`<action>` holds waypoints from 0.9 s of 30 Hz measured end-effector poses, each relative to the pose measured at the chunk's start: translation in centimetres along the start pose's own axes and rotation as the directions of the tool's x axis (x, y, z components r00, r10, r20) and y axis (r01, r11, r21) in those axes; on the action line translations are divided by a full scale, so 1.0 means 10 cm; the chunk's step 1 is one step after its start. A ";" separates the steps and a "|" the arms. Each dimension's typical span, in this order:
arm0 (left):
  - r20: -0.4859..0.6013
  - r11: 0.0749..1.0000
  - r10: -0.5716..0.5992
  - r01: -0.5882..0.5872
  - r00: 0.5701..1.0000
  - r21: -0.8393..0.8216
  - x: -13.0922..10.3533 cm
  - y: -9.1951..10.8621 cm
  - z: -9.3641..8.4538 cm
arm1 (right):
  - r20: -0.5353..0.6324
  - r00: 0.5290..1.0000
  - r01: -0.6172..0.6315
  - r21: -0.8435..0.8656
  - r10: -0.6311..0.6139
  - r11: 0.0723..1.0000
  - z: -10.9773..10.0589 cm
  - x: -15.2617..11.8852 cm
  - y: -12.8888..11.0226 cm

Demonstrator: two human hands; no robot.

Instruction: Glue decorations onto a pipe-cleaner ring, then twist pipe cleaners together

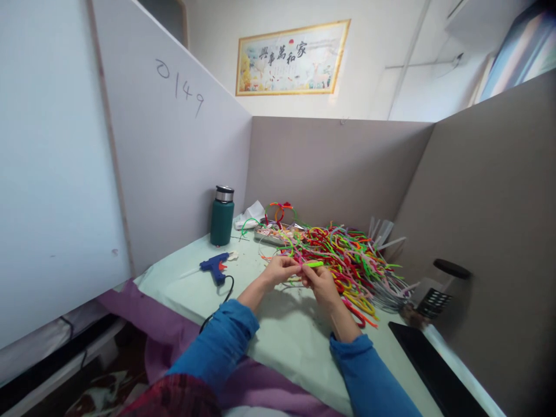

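My left hand (278, 271) and my right hand (320, 282) meet over the table, fingertips pinched close together. A pink pipe cleaner (299, 258) runs up from between the fingertips of both hands. Just above my right fingers, a short yellow-green piece (314, 264) sticks out to the right; it looks like a pipe cleaner, and my right hand pinches it. The exact join between the pieces is hidden by the fingers. Right behind the hands spreads a large tangled pile of coloured pipe cleaners (347, 249).
To the left lies a blue glue gun (214, 267) with a black cord. Behind it stands a green bottle (222, 217). A metal tray (269, 236) with small bits sits at the back. A black flat panel (419, 362) lies at right. Partition walls (339, 174) enclose the table (286, 330).
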State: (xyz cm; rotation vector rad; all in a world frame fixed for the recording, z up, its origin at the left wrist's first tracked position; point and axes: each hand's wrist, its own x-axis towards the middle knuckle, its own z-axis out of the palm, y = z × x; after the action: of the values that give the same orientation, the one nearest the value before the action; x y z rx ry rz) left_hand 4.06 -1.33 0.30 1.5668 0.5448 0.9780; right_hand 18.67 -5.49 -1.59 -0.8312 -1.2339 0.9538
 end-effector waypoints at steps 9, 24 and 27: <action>-0.140 0.996 0.082 -0.086 0.987 -0.023 0.05 0.00 0.02 | -0.084 0.996 0.000 -0.029 -0.003 1.000 0.08 -0.02 -0.08; -0.086 0.988 0.149 -0.146 0.985 0.042 0.00 0.02 0.09 | -0.112 0.985 -0.121 0.067 0.128 0.990 0.00 0.01 0.03; 0.034 0.992 0.126 -0.126 0.991 0.005 -0.01 0.00 0.10 | -0.138 0.989 -0.037 0.090 0.050 0.995 0.01 0.01 0.00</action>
State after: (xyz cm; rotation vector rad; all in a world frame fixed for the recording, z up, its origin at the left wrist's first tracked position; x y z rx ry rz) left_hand 4.81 -1.93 0.27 1.6372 0.4306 1.0431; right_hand 18.63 -5.37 -1.51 -0.8442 -1.0500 0.9613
